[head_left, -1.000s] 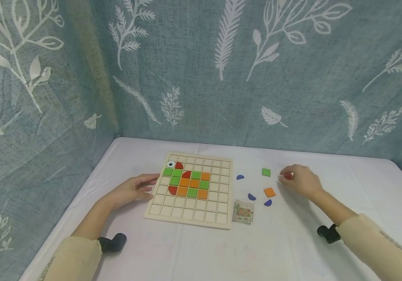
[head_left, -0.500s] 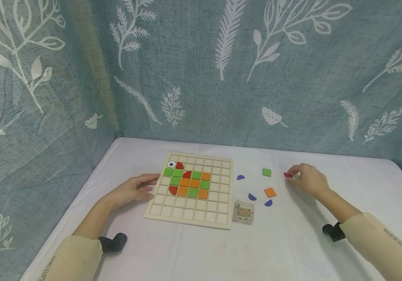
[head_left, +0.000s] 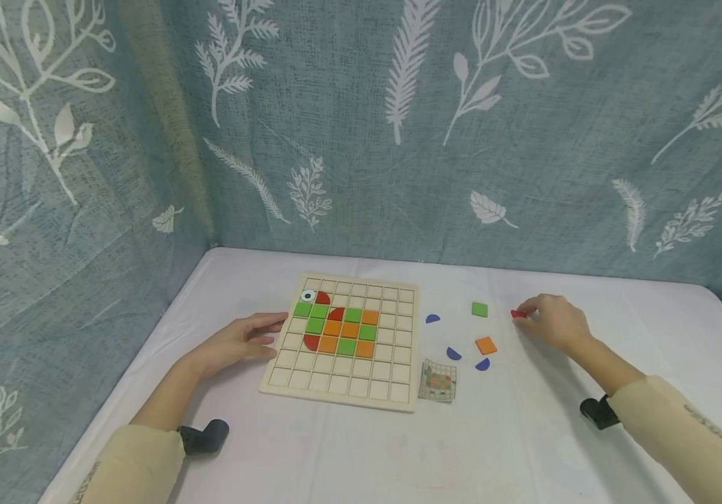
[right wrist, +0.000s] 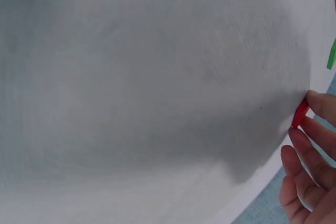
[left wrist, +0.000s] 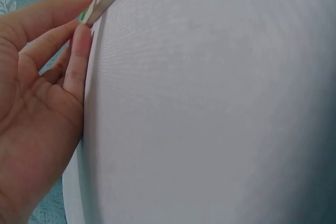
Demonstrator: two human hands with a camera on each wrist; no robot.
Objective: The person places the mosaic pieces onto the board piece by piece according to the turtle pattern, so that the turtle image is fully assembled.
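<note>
A pale wooden grid board (head_left: 283, 378) lies on the table, with red, green and orange tiles and a round eye tile (head_left: 307, 296) set in its squares. My left hand (head_left: 234, 343) is at the board's left edge, its fingertips touching the rim with the fingers loosely extended. Over on the right, my right hand (head_left: 552, 322) pinches a small red tile (head_left: 517, 314) between thumb and fingers. The right wrist view shows this red tile (right wrist: 300, 113) close to the table; its full outline is partly hidden by fingers.
Between board and right hand lie a green square tile (head_left: 480, 309), an orange square tile (head_left: 486, 345) and several blue half-round tiles (head_left: 454, 353). A small printed pattern card (head_left: 438, 381) sits by the board's lower right corner. A leaf-patterned curtain (head_left: 348, 140) hangs behind the white table.
My right hand has shifted slightly right with the red tile, which now shows more at its fingertips. The left hand and the board have stayed in place.
</note>
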